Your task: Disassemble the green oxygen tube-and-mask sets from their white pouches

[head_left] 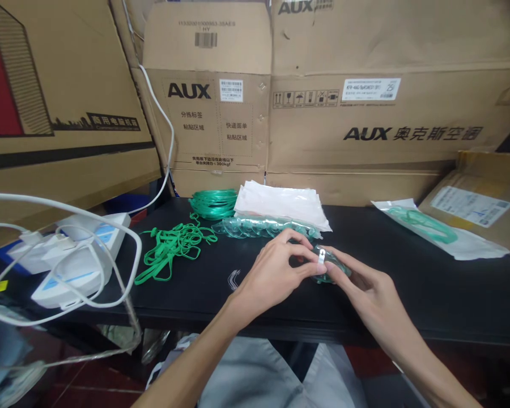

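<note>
Both hands hold a clear green plastic mask (320,279) with a small silver metal strip (322,256) on it. My left hand (276,263) pinches the strip's edge between thumb and fingers. My right hand (365,277) grips the mask from the other side, thumb near the strip. Fingers cover much of the mask. Just behind lies a row of nested clear green masks (263,228). A tangle of green elastic straps (178,241) and a small bunch of thin whitish strips (233,279) rest left of my hands.
Coiled green tubing (212,205) and stacked white bags (280,201) stand at the back of the black table (408,294). A packaged green tube (425,224) lies at right beside a carton (476,192). Power strips with white cables (85,272) crowd the left. AUX cardboard (306,153) forms the back wall.
</note>
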`<act>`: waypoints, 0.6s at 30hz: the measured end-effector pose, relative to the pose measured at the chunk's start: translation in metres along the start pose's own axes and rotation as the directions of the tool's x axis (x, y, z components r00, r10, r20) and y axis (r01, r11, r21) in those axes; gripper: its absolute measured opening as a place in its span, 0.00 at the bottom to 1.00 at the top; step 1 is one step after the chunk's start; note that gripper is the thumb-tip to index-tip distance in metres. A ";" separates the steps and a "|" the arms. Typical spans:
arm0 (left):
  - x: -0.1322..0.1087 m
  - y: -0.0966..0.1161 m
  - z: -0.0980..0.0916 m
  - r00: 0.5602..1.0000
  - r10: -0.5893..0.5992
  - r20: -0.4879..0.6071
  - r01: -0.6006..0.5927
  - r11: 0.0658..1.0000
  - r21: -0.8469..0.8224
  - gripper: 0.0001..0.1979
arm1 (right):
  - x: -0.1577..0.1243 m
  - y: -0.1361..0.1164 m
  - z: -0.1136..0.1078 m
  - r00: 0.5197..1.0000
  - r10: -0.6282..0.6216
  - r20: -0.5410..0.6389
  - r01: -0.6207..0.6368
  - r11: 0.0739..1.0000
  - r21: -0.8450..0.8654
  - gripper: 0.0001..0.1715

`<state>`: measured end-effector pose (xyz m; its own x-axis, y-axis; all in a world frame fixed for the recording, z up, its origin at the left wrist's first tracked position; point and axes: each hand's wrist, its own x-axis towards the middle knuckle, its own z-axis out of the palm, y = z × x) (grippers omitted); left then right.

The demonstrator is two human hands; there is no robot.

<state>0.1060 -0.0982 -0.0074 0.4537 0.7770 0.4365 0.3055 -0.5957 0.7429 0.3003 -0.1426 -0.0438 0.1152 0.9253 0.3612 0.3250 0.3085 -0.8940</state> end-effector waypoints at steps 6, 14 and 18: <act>0.001 -0.003 -0.002 1.000 0.006 0.008 -0.006 1.000 0.006 0.05 | -0.001 0.001 0.001 0.998 -0.064 0.022 0.065 0.997 -0.032 0.23; 0.000 0.001 -0.004 0.998 0.059 0.033 -0.062 0.994 0.093 0.05 | 0.001 0.003 0.002 0.999 -0.030 -0.017 0.029 0.998 -0.048 0.24; -0.002 0.008 -0.009 0.993 0.111 0.029 -0.115 0.981 0.159 0.12 | 0.000 0.001 0.001 1.000 -0.021 0.007 0.021 0.997 -0.079 0.24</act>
<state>0.1005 -0.1028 0.0023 0.5093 0.6994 0.5014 0.3803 -0.7056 0.5979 0.2992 -0.1423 -0.0447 0.1021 0.9202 0.3779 0.4010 0.3096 -0.8622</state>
